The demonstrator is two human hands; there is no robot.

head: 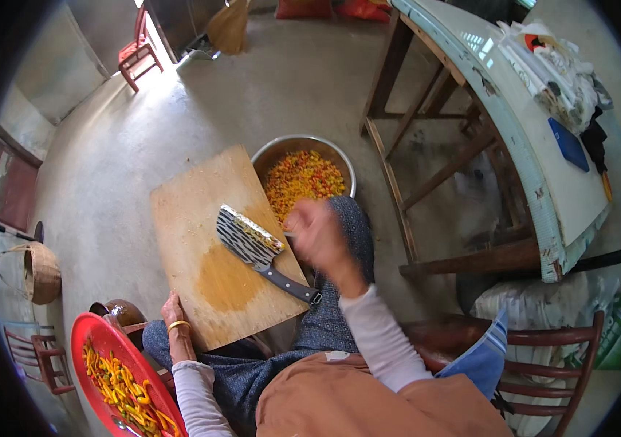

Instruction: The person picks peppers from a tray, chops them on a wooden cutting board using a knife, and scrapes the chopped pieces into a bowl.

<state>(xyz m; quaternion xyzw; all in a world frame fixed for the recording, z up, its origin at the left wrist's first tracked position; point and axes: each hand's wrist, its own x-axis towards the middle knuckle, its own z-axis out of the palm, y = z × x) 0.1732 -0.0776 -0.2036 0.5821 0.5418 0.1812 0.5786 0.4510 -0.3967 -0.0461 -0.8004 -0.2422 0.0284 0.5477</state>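
A wooden cutting board (190,218) with a wet stain lies across the knees. On it rests a cleaver (250,237) with a dark handle and a patterned blade, chopped bits along its edge. My left hand (174,311), with a gold bangle at the wrist, grips the board's near left edge. My right hand (318,235), blurred, is above the right knee, near the rim of a metal basin (349,164); its fingers look curled, and whether it holds anything is unclear. Chopped red and yellow peppers (305,177) fill the basin's bottom. Whole yellow, red and green chili peppers (124,385) lie on a red plastic tray (154,371) at lower left.
A table (540,180) with wooden legs stands at right, bearing plastic bags and a blue item (568,145). A red-brown chair (556,355) is at lower right. A wicker basket (42,273) stands at left, a broom (228,27) at the back, and a round brown pot (124,313) beside the tray.
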